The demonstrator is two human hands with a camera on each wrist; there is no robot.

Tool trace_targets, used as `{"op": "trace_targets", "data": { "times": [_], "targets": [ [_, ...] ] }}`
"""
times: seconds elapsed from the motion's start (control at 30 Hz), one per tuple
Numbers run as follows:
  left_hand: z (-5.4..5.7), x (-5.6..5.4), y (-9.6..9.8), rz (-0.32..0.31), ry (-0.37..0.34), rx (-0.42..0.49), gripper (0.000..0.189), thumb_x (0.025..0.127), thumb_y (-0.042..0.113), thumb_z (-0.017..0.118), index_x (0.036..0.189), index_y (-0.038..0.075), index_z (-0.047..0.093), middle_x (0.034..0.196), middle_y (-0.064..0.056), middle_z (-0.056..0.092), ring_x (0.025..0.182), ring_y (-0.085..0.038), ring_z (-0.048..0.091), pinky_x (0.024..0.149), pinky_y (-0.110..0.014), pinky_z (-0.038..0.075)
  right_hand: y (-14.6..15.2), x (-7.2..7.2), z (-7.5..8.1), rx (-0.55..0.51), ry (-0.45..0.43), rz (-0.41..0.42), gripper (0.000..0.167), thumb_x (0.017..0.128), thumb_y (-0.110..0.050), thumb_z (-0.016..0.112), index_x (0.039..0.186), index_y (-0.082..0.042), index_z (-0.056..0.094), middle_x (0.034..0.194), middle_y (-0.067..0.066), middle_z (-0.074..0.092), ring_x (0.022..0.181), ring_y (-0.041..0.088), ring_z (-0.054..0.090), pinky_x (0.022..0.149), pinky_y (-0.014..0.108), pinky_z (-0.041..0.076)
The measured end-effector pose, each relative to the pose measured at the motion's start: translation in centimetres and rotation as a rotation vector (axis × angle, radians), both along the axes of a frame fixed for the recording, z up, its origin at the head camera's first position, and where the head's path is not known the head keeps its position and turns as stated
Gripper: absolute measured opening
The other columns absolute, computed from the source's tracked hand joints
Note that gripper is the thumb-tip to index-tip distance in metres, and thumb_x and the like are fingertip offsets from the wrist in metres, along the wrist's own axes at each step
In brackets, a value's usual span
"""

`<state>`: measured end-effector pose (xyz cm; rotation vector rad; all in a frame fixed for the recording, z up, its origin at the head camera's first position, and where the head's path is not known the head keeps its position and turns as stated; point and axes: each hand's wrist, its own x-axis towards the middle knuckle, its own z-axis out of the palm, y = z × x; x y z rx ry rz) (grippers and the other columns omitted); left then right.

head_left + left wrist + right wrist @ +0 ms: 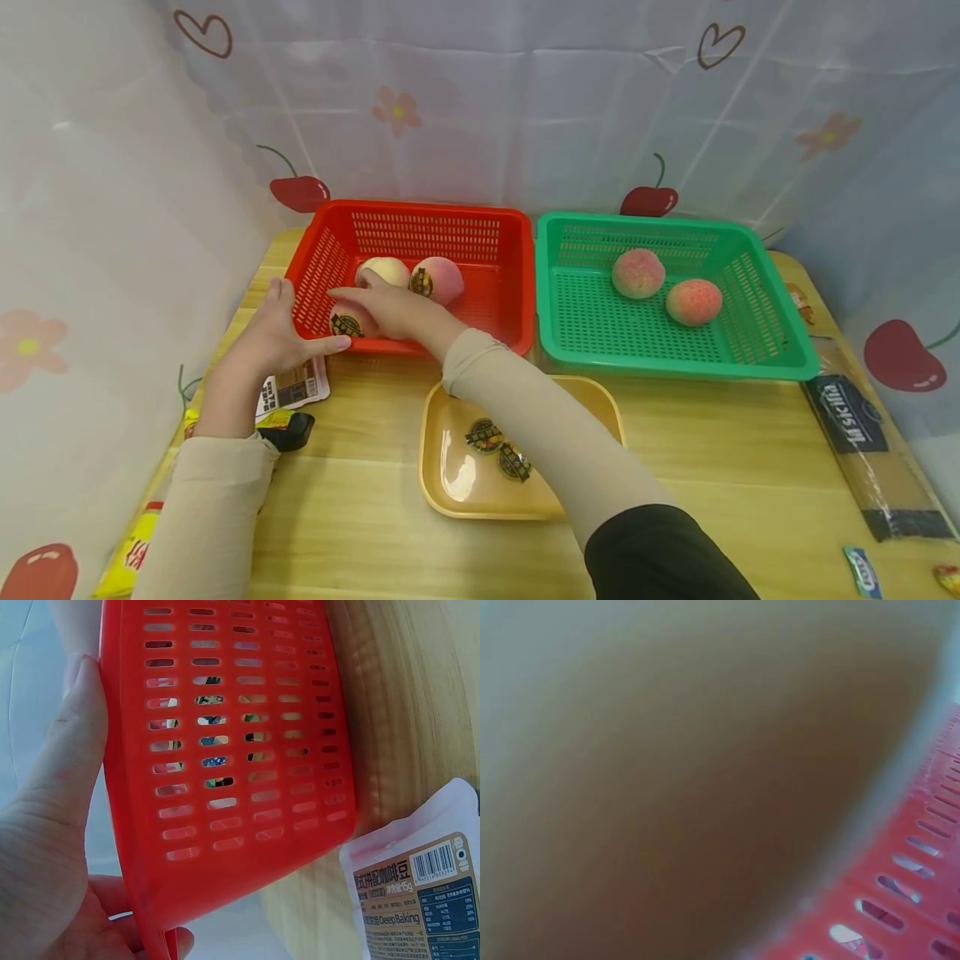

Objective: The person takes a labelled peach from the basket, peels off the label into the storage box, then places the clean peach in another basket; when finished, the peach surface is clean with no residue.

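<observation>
My left hand (273,337) grips the front left corner of a red plastic basket (491,329); in the left wrist view the same hand (49,832) has its digits on both sides of the rim. My right hand (390,308) reaches over the front rim into this basket. Its fingers lie over a pinkish peach (347,323) with a black and gold sticker, and I cannot tell whether they grip it. Behind are a cream-coloured peach (388,270) and a pink stickered peach (444,282). A blurred brown shape covers most of the right wrist view.
A green basket (600,358) with two peaches stands against the red one. In front, a yellow tray (450,504) bears black and gold stickers, partly under my right forearm. Packets lie at the left, including a coffee pouch (412,892). A Sicilia package (851,417) lies at right.
</observation>
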<state>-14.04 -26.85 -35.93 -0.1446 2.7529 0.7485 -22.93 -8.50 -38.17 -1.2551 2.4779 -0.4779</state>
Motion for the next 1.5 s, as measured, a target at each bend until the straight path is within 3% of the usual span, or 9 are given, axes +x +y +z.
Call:
{"op": "trace_targets", "data": {
  "times": [0.07,0.2,0.33,0.57,0.77,0.9,1.2,1.4,1.5],
  "targets": [
    [0.0,0.0,0.1,0.001,-0.001,0.003,0.148,0.068,0.078,0.070,0.152,-0.004,-0.020,0.162,-0.027,-0.020,0.146,-0.057,0.009,0.112,-0.071,0.024,0.4,0.0,-0.1,-0.003,-0.016,-0.020,0.056,0.100,-0.011,0.056,0.152,-0.026,0.041,0.139,0.006,0.035,0.110,0.018,0.051,0.091,0.025,0.050],
    [0.1,-0.1,0.3,0.003,0.000,0.007,0.148,0.068,0.078,0.070,0.153,-0.004,-0.020,0.162,-0.028,-0.018,0.144,-0.057,0.016,0.111,-0.070,0.027,0.6,-0.1,-0.1,0.012,0.052,0.014,0.051,0.098,-0.009,0.057,0.146,-0.020,0.046,0.142,0.003,0.042,0.125,0.016,0.046,0.109,0.026,0.042],
    [0.0,-0.1,0.4,0.005,0.012,0.015,0.147,0.068,0.077,0.071,0.154,-0.004,-0.017,0.163,-0.029,-0.010,0.140,-0.055,0.023,0.110,-0.069,0.031,0.6,-0.3,-0.1,0.054,0.099,0.052,0.055,0.094,-0.007,0.059,0.145,-0.016,0.043,0.142,0.000,0.051,0.135,0.015,0.043,0.117,0.027,0.034],
    [0.1,-0.1,0.4,-0.002,0.016,0.013,0.146,0.069,0.076,0.071,0.154,-0.005,-0.016,0.162,-0.031,-0.007,0.139,-0.056,0.024,0.110,-0.070,0.030,1.6,0.0,0.5,0.035,0.116,0.048,0.066,0.092,-0.021,0.071,0.148,-0.017,0.038,0.147,0.000,0.044,0.139,0.014,0.038,0.116,0.027,0.037],
    [0.3,-0.1,0.3,0.005,0.006,0.013,0.146,0.070,0.075,0.072,0.152,-0.006,-0.018,0.162,-0.026,-0.021,0.146,-0.056,0.010,0.113,-0.070,0.023,3.3,0.3,2.3,0.006,0.154,0.042,0.073,0.088,-0.037,0.075,0.148,-0.022,0.037,0.146,-0.004,0.044,0.131,0.010,0.045,0.109,0.026,0.044],
    [0.3,-0.1,0.3,0.016,0.010,0.010,0.142,0.073,0.070,0.073,0.153,-0.005,-0.017,0.162,-0.023,-0.024,0.147,-0.056,0.009,0.113,-0.070,0.023,4.9,0.4,3.7,-0.008,0.142,0.020,0.075,0.086,-0.040,0.076,0.149,-0.024,0.037,0.144,-0.008,0.044,0.121,0.008,0.050,0.102,0.023,0.048],
    [0.2,0.0,0.5,0.026,0.026,0.016,0.139,0.074,0.067,0.075,0.154,-0.004,-0.015,0.163,-0.023,-0.022,0.147,-0.055,0.006,0.112,-0.071,0.024,9.9,1.3,5.5,-0.141,0.132,-0.084,0.077,0.082,-0.045,0.079,0.146,-0.027,0.039,0.141,-0.011,0.045,0.115,0.005,0.053,0.093,0.025,0.052],
    [0.2,0.0,0.5,0.023,0.034,0.001,0.140,0.073,0.067,0.075,0.155,-0.005,-0.011,0.163,-0.028,-0.013,0.143,-0.056,0.017,0.109,-0.071,0.030,13.7,2.5,5.9,-0.330,0.111,-0.127,0.081,0.079,-0.045,0.081,0.147,-0.027,0.039,0.142,-0.008,0.045,0.122,0.007,0.049,0.095,0.030,0.054],
    [0.3,0.1,0.6,0.019,0.047,0.001,0.138,0.073,0.067,0.075,0.156,-0.005,-0.008,0.162,-0.031,-0.001,0.136,-0.053,0.028,0.106,-0.070,0.035,15.5,3.2,6.0,-0.423,0.109,-0.145,0.079,0.078,-0.042,0.083,0.144,-0.025,0.044,0.138,-0.007,0.048,0.123,0.007,0.047,0.097,0.032,0.053]
  ]
}}
